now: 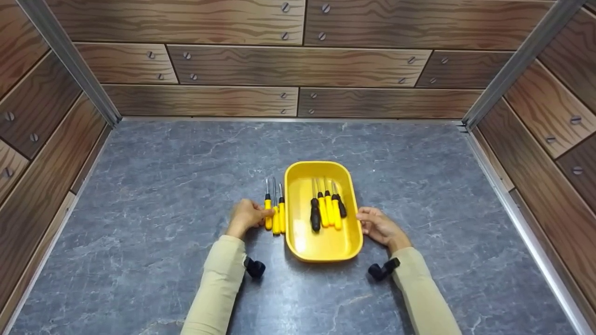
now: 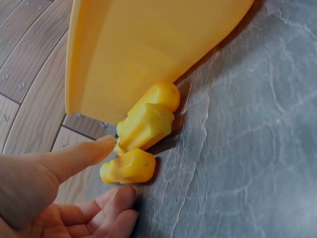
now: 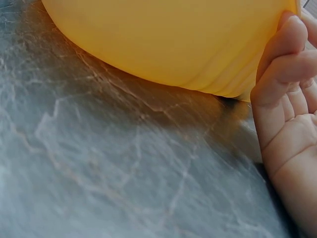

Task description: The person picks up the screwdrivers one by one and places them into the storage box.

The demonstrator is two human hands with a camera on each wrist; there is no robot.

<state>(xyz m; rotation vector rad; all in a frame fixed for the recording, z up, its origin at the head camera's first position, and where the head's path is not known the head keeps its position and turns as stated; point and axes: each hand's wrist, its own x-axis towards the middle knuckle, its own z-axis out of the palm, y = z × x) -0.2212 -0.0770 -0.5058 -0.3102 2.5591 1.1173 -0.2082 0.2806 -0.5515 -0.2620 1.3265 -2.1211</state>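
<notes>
A yellow tray [image 1: 298,246] stands on the table, several screwdrivers [image 1: 329,209] lying in it, some yellow-handled and some black. Along its left outer side lie three yellow-handled screwdrivers [image 1: 275,218], shafts pointing away from me. My left hand [image 1: 247,217] is at the outermost screwdriver [image 2: 130,166]. The thumb [image 2: 79,154] reaches over its handle and the other fingers [image 2: 119,208] are low beside it, a gap showing between them and the handle. On the other side, my right hand [image 1: 379,225] pinches the tray's right rim, fingers [image 3: 290,42] against the outer wall.
A grey marbled tabletop [image 1: 177,172] spreads around the tray. Wood-patterned panels [image 1: 233,65] wall it at the back and both sides, with metal posts [image 1: 507,65] at the corners. Each sleeved wrist carries a small black camera [image 1: 255,268].
</notes>
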